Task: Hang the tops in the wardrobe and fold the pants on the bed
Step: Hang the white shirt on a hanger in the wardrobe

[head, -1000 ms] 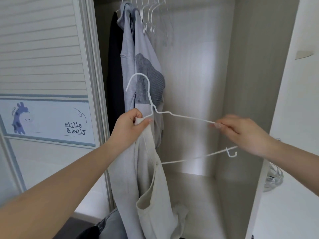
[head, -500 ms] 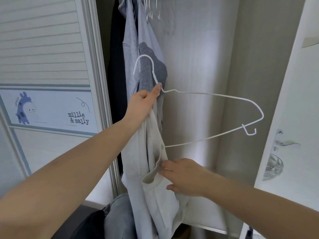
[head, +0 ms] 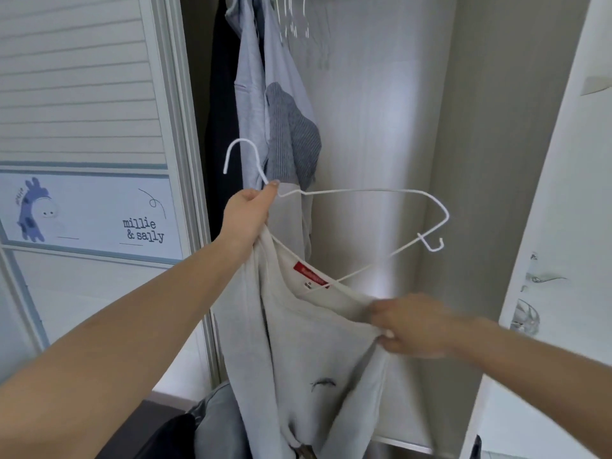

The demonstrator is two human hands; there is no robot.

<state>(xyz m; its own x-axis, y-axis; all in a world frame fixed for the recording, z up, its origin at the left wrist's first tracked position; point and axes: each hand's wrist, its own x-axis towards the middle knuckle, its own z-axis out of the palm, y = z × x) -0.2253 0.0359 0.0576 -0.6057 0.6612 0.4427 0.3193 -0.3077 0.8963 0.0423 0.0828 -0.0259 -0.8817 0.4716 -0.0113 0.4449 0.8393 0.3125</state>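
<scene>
pinching the collar edge of a pale grey top (head: 318,352), the right hand (head: 414,326) pulls it open at the near right. the left hand (head: 248,217), higher and to the left, grips the neck of a white wire hanger (head: 364,193) together with the top's other shoulder; the hanger's lower bar passes into the collar by a red label (head: 309,274). farther back, inside the open wardrobe (head: 381,127), a light blue top (head: 265,94) hangs, and bare hangers (head: 294,21) sit on the rail above.
</scene>
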